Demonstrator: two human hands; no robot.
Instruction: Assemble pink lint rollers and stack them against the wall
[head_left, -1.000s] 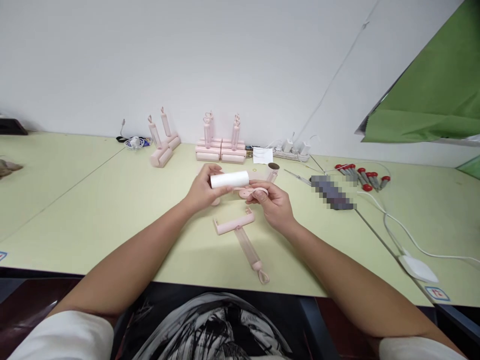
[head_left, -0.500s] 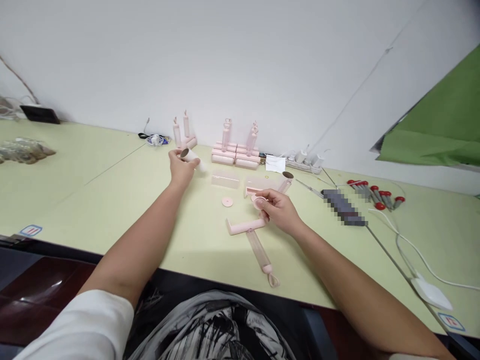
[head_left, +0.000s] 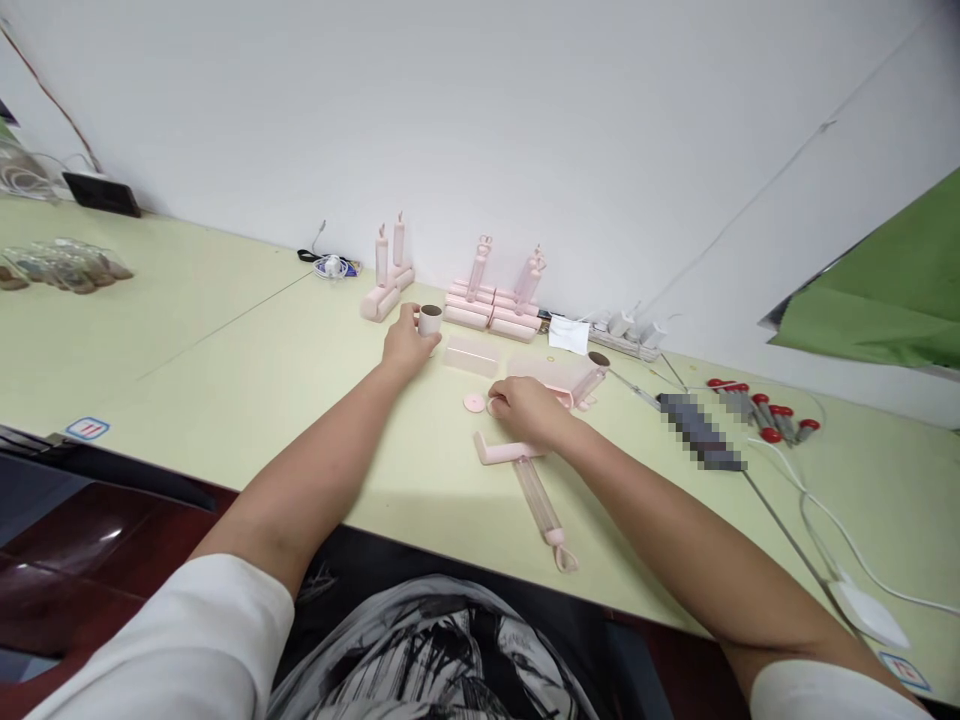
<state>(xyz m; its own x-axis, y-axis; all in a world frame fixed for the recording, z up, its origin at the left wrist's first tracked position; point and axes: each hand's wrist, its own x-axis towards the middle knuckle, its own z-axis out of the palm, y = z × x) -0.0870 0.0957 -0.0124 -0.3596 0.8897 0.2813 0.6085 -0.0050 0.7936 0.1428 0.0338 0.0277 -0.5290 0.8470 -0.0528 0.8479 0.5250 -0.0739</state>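
1. The left hand (head_left: 405,342) has thumb and fingers around a white roll (head_left: 429,325), roughly upright with its brown opening on top; its base is hidden, so I cannot tell whether it touches the table; the right hand (head_left: 525,410) has its fingers drawn close at a small pink ring-like piece (head_left: 492,406), though I cannot tell how firmly it grips.
2. Nearest lies a clear-stemmed handle with a pink bracket (head_left: 499,453); the right wrist covers the bracket's far end, so a low sweep of that arm could knock it askew.
3. Beyond it a pink disc (head_left: 473,402) lies flat beside the right fingertips; a careless brush could send it sliding, and a loose pinch could drop the ring-like piece.
4. The roll looks tall for its base; an uneven release could tip it, perhaps against the clear cover (head_left: 472,355) just beside it.
5. The surface is a pale yellow-green table (head_left: 247,400), crossed by seams; at right lie red-topped tools (head_left: 772,412) and a white cable (head_left: 817,500).
6. Along the back stand pink rollers (head_left: 480,312) and a power strip (head_left: 630,342); behind rises a plain white wall (head_left: 562,150), with green sheeting (head_left: 885,290) at right.
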